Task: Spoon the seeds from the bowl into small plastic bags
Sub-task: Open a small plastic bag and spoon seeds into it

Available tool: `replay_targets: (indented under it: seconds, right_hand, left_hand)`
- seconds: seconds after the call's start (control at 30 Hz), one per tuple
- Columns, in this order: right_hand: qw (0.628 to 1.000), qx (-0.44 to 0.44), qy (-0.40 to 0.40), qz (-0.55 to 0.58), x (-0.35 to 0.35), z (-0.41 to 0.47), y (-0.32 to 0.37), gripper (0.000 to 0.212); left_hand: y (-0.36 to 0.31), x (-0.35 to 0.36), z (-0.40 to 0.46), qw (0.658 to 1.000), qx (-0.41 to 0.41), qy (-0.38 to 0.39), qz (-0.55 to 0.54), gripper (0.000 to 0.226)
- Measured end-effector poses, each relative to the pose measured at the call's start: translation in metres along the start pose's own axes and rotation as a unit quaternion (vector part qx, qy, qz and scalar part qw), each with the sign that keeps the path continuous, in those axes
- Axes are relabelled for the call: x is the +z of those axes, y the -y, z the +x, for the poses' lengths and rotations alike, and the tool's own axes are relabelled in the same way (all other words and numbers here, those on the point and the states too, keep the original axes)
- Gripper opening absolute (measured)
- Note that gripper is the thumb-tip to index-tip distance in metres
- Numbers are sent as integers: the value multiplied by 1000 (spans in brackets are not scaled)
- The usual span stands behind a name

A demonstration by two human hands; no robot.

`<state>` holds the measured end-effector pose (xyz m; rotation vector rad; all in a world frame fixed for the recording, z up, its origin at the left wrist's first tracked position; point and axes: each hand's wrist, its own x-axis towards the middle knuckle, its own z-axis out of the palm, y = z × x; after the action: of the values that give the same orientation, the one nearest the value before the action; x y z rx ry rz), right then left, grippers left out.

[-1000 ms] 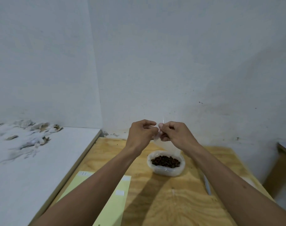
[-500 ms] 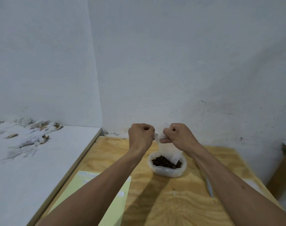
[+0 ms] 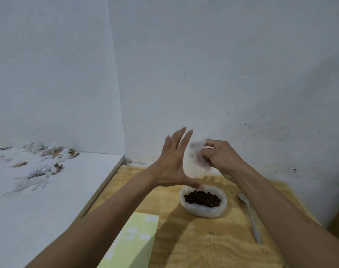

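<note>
A translucent bowl (image 3: 205,210) holding dark brown seeds (image 3: 202,198) sits on the wooden table (image 3: 213,246). Above it my right hand (image 3: 221,158) pinches a small clear plastic bag (image 3: 194,163), which hangs blurred between both hands. My left hand (image 3: 171,163) is raised beside the bag with fingers spread straight, its palm against the bag's left side. A metal spoon (image 3: 250,217) lies on the table to the right of the bowl, partly behind my right forearm.
A pale yellow sheet with white labels (image 3: 134,242) lies at the table's near left. A white surface with torn paper scraps (image 3: 35,161) adjoins on the left. White walls stand close behind the table.
My left hand let go of the bag and spread its fingers flat beside it. The bag, earlier gripped by both hands, now hangs from my right hand alone. The spoon has come into view.
</note>
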<state>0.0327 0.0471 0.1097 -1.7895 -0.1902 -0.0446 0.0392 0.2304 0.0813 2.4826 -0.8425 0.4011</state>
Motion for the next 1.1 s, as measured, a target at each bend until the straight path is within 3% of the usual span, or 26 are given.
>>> replay_targets:
  seconds: [0.1,0.27,0.47,0.63,0.7,0.83,0.97,1.1]
  right_hand:
    - [999,-5,22,-25,2,2,0,34]
    - [987,-10,-41,-157,-4,10,-8,32]
    - [971,-74,-126,-192,-9,3,-4,12]
    - [981,-49,51,-182,-16,-3,2,5]
    - [981,-49,87,-167,-15,-4,0,10]
    - [985,-29,84,-148,-12,-5,-10,8]
    - [983,-17,72,-168,-15,-1,-22,10]
    - [972,-29,66,-222,-18,-2,-25,13]
  left_hand:
    - [6,0,8,999,22,2,50,130]
    - [9,4,6,994,16,-37,103,94]
    - [13,5,8,988,-11,-44,145,97]
    - [7,12,7,987,14,-36,156,104]
    - [1,20,6,990,22,-37,137,106]
    - [-2,31,6,993,2,-31,113,101]
    - [-2,38,9,993,-1,-33,109,81]
    - [-3,44,13,992,3,-29,120,78]
